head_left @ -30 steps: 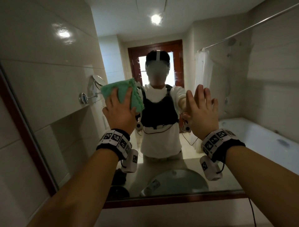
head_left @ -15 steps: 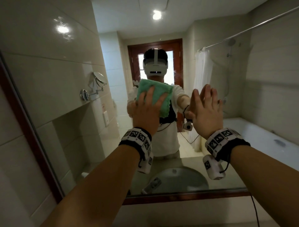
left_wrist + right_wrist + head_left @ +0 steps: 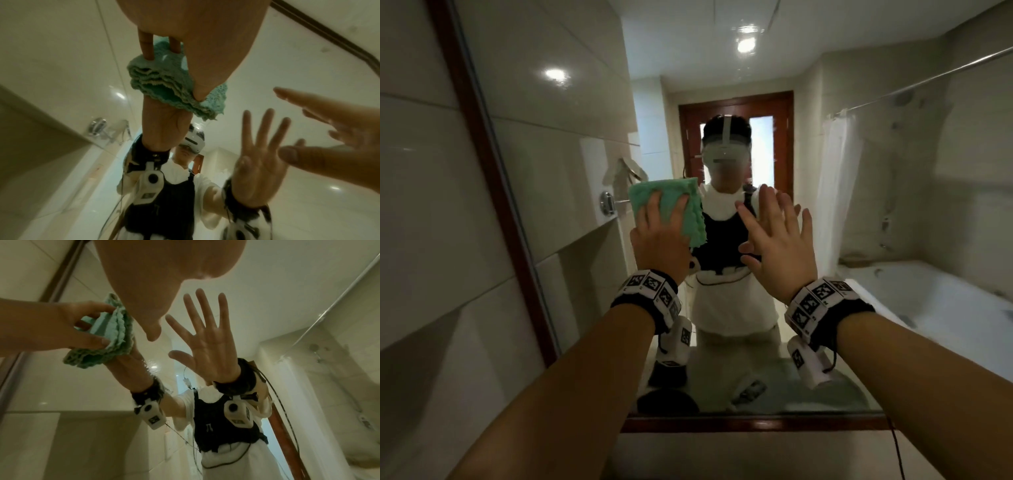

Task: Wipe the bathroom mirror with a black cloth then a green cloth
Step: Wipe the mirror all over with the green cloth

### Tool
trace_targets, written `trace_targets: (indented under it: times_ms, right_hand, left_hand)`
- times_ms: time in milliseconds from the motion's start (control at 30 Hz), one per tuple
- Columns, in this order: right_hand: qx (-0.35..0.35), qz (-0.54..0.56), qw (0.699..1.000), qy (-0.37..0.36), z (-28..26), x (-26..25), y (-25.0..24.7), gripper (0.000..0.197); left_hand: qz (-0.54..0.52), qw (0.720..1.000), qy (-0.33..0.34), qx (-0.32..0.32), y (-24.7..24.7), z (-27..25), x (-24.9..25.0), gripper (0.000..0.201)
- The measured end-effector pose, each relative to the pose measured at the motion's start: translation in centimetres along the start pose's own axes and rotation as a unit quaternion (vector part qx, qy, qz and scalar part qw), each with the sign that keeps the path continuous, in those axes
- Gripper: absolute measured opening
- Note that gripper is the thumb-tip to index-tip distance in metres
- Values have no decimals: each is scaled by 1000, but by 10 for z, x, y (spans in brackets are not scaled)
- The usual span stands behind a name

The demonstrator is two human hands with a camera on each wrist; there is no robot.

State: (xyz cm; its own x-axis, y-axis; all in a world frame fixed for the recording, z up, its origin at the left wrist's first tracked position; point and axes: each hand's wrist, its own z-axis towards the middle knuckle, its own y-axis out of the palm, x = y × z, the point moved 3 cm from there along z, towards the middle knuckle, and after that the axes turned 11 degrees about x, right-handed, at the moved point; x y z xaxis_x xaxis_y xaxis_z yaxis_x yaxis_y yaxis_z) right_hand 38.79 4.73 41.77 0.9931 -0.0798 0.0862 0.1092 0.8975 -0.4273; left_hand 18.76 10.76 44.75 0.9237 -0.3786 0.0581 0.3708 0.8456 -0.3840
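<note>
My left hand [image 3: 661, 236] grips a folded green cloth [image 3: 671, 202] and presses it on the bathroom mirror [image 3: 893, 205], left of centre at about head height. In the left wrist view the thumb digs into the edge of the green cloth [image 3: 164, 81] while the fingers lie over its back. My right hand [image 3: 780, 240] is flat on the glass just to the right, fingers spread, holding nothing. The right wrist view shows the left hand [image 3: 51, 327] round the green cloth [image 3: 117, 331]. No black cloth is clearly visible.
A dark red wooden frame [image 3: 493, 192] borders the mirror on the left and along the bottom. Tiled wall lies left of it. The reflection shows a sink counter, a dark rounded shape [image 3: 667, 401], a bathtub [image 3: 945, 308] and a shower curtain.
My left hand swept the green cloth rightwards across the glass, then back to the left. The right hand stayed flat on the mirror.
</note>
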Motion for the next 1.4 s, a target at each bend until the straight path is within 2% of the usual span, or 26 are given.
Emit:
trace_targets:
  times_ms: [133, 333, 433, 567, 633, 767, 867, 1000, 1067, 1200, 1400]
  right_hand:
    - [-16, -20, 999, 42, 0, -14, 23, 105]
    - [-14, -24, 999, 41, -1, -11, 31, 108]
    - [-17, -25, 999, 45, -2, -13, 30, 108]
    - [-26, -24, 998, 51, -2, -15, 28, 107]
    - [-24, -19, 998, 54, -3, -16, 29, 106]
    - [-27, -21, 998, 55, -5, -17, 29, 104]
    - [-31, -21, 998, 57, -5, -17, 29, 103]
    - [-23, -26, 998, 58, -5, -16, 29, 101]
    - [-26, -27, 998, 58, -5, -17, 30, 100]
    - [-31, -25, 997, 63, -6, -18, 30, 99]
    - [-27, -19, 997, 63, -6, -19, 30, 100]
  left_hand:
    - [-5, 998, -53, -16, -8, 0, -66, 85]
    - [-15, 991, -135, -13, -12, -1, -160, 80]
    - [-6, 991, -137, -9, -11, -3, -176, 77]
    - [8, 990, -138, 1, -9, -3, -169, 78]
    - [11, 993, -115, 4, -9, -4, -156, 82]
    - [30, 1000, -7, -1, -6, -7, -116, 87]
    - [30, 996, 83, -14, 0, -8, -88, 99]
    - [29, 993, 112, -4, 1, -8, -87, 105]
    - [28, 996, 88, -3, -2, -8, -98, 100]
    - [-3, 999, -43, 5, -10, -3, -140, 83]
    - [-7, 989, -150, -14, -17, -1, -211, 78]
